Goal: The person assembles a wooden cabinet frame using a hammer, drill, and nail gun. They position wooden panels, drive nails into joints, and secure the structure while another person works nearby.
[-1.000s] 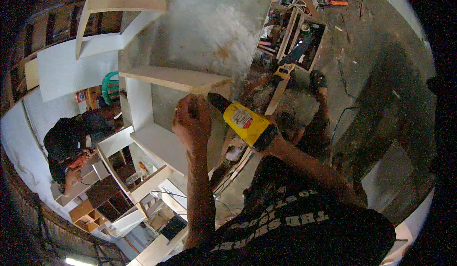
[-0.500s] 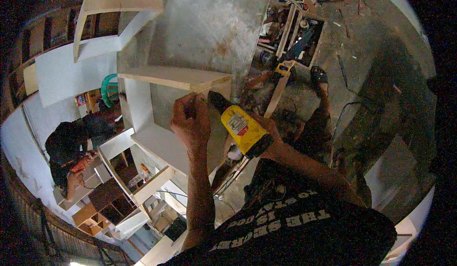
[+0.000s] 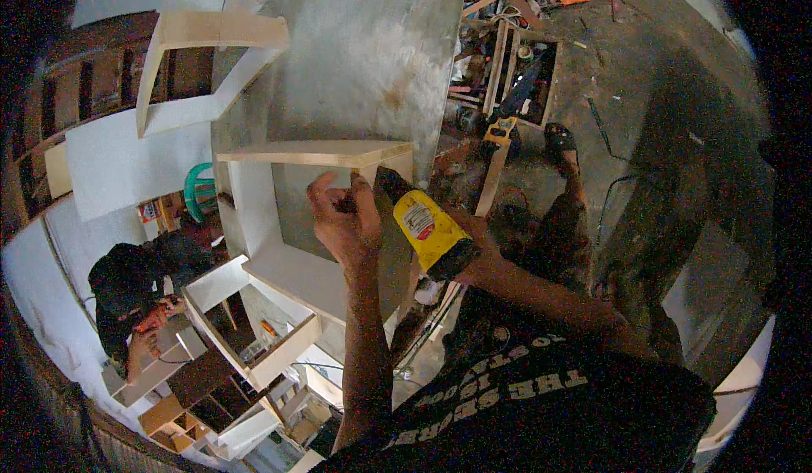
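My right hand [image 3: 475, 249] is wrapped round a yellow power drill [image 3: 423, 228] with a black nose and a label on its housing. The drill's nose points at the end corner of a pale wooden cabinet frame [image 3: 313, 153], close beside or against it. At that same corner is my left hand [image 3: 347, 223], its fingers bent and one fingertip up by the wood. Anything small between those fingers is too dark to make out. White panels [image 3: 292, 272] form the cabinet's inner side below the frame's top edge.
At the left a person in dark clothes [image 3: 139, 291] holds a red drill [image 3: 158, 314]. An open drawer box [image 3: 275, 354] stands near them. A yellow-handled saw [image 3: 501, 130] lies by a crate of tools [image 3: 550, 92]. Another person's foot [image 3: 558, 137] shows there.
The scene has shifted slightly down in view. My left hand's fingers have spread a little, while the drill keeps its place at the frame's corner.
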A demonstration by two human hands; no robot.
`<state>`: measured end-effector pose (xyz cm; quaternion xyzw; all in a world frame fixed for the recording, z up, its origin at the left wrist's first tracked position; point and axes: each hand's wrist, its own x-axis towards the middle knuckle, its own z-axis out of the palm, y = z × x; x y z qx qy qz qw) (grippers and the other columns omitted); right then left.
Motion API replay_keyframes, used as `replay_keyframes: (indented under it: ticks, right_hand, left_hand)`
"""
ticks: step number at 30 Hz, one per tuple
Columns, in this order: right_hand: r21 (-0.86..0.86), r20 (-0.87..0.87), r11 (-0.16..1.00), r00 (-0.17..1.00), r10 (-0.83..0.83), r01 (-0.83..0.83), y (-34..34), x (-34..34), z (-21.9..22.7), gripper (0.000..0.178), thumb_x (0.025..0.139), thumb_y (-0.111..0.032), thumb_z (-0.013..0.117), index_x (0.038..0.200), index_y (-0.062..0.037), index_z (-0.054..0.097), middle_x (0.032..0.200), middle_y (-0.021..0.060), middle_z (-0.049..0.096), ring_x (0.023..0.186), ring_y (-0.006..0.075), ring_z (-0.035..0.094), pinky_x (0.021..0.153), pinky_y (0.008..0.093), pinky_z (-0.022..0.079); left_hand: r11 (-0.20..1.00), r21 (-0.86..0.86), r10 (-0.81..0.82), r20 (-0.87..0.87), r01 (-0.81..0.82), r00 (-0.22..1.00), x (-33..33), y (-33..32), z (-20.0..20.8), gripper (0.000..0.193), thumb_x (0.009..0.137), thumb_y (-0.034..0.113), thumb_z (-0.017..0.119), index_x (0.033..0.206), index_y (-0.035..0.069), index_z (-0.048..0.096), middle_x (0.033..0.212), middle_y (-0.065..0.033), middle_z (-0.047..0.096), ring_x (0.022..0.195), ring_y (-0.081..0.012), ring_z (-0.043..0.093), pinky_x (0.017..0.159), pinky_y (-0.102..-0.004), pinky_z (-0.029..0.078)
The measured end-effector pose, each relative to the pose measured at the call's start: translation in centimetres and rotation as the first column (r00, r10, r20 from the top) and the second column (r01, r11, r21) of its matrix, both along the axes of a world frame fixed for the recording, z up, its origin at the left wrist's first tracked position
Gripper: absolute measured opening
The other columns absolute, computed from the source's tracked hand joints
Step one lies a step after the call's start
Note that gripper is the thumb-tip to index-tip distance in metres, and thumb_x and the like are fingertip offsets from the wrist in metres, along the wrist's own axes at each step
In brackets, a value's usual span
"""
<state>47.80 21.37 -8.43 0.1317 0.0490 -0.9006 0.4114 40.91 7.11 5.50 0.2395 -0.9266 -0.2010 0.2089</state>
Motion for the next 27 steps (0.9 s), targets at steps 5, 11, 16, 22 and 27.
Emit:
replay_keyframes:
  ticks: [5, 11, 16, 22, 27]
  right_hand:
    - [0.447, -0.737, 0.805, 0.671, 0.083, 0.391, 1.2, -1.2, 1.4, 0.068, 0.073, -0.013, 0.087, 0.131, -0.0003, 0.054, 0.12, 0.0107, 0.066, 0.107, 0.0219, 0.067, 0.096, 0.0391, 0.053]
    - [0.441, -0.855, 0.609, 0.516, 0.061, 0.659, 1.2, -1.3, 1.2, 0.07, 0.064, -0.015, 0.092, 0.124, -0.0015, 0.059, 0.114, 0.0109, 0.068, 0.103, 0.0219, 0.068, 0.094, 0.0366, 0.052]
    - [0.509, -0.818, 0.682, 0.541, 0.195, 0.525, 0.8, -1.7, 1.0, 0.063, 0.062, -0.02, 0.092, 0.117, -0.0044, 0.064, 0.114, 0.0115, 0.069, 0.1, 0.0255, 0.068, 0.092, 0.0367, 0.053]
    - [0.53, -0.834, 0.629, 0.484, 0.265, 0.569, 0.7, -2.1, 1.5, 0.105, 0.052, -0.04, 0.095, 0.139, 0.0002, 0.051, 0.132, 0.0171, 0.063, 0.118, 0.0314, 0.063, 0.101, 0.0382, 0.048]
    - [0.504, -0.691, 0.747, 0.722, 0.047, 0.433, 0.1, 0.5, -2.3, 0.049, 0.079, -0.026, 0.076, 0.122, -0.0072, 0.062, 0.118, 0.0142, 0.067, 0.106, 0.0269, 0.067, 0.093, 0.0383, 0.053]
  left_hand:
    - [0.979, -0.095, -0.17, 0.112, 0.181, 0.979, -0.6, -0.4, 0.1, 0.044, 0.091, 0.012, 0.061, 0.134, 0.004, 0.06, 0.067, -0.0051, 0.057, 0.057, -0.0149, 0.048, 0.053, -0.0316, 0.041]
    - [0.963, 0.012, -0.269, 0.106, 0.269, 0.957, -0.2, -1.4, -0.6, 0.044, 0.095, 0.011, 0.055, 0.138, 0.0, 0.057, 0.077, -0.013, 0.059, 0.067, -0.0229, 0.055, 0.061, -0.0362, 0.045]
    - [0.955, 0.04, -0.295, 0.069, 0.293, 0.953, -0.3, -1.5, -0.9, 0.043, 0.095, 0.009, 0.054, 0.137, -0.001, 0.056, 0.084, -0.0185, 0.063, 0.072, -0.0286, 0.061, 0.066, -0.0389, 0.048]
    - [0.954, -0.012, -0.297, 0.078, 0.299, 0.952, -0.3, -1.2, -1.0, 0.044, 0.095, 0.008, 0.053, 0.139, -0.001, 0.055, 0.083, -0.0176, 0.064, 0.072, -0.0258, 0.061, 0.068, -0.0374, 0.049]
    - [0.969, 0.153, -0.198, 0.021, 0.193, 0.98, -0.2, -1.4, -1.0, 0.04, 0.095, 0.008, 0.054, 0.134, -0.002, 0.059, 0.097, -0.0174, 0.07, 0.084, -0.0217, 0.065, 0.073, -0.0351, 0.051]
